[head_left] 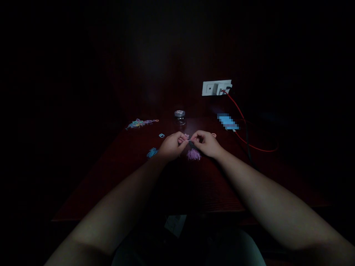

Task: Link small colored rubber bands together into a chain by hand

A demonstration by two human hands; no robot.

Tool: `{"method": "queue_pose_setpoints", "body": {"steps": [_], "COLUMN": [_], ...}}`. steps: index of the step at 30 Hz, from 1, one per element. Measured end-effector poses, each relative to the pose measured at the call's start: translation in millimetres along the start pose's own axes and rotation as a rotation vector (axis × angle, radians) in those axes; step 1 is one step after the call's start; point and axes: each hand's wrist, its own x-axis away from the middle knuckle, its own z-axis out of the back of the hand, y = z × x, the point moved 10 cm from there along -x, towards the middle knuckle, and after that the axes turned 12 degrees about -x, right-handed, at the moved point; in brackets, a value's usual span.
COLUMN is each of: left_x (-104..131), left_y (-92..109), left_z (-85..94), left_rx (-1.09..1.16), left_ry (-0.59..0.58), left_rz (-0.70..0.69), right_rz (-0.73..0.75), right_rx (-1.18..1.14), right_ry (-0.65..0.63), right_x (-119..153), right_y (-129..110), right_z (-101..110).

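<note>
Above the table my left hand (172,145) and my right hand (206,143) meet with fingertips pinched. Between them runs a thin, pale elastic band (190,140), gripped at both ends. Just below my fingers lies a heap of purple elastic bands (194,154). A pile of blue elastic bands (152,152) sits beside my left wrist, partly covered by it. Some pink bands (186,136) show behind my left fingertips. An orange band (213,135) peeks out behind my right hand, and a loose light-blue band (161,135) rests beyond my left one.
A mixed pile of coloured bands (138,123) lies at the far left of the dark red table (91,188). At the back stands a small round clear container (179,114). To the right, a phone (227,121) is on a red cable (240,107) running to a wall socket (210,88).
</note>
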Motion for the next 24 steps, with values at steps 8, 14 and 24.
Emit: {"method": "queue_pose_setpoints", "body": {"steps": [8,14,24], "left_x": [0.2,0.3,0.7], "left_y": [-0.6,-1.5,-2.6], "left_z": [-4.9,-3.7,-4.3], "left_rx": [0.014,0.023,0.037], "left_ry": [-0.039,-0.022,-0.04], "left_rz": [-0.002,0.002,0.032], "right_rz": [0.002,0.003,0.01], "right_rx": [-0.012,-0.024,-0.036], "right_ry": [-0.002,-0.001,-0.005], "right_x": [-0.5,-0.4,-0.6], "right_y": [0.5,2.3,3.7], "right_z": [-0.5,0.1,-0.2]}}
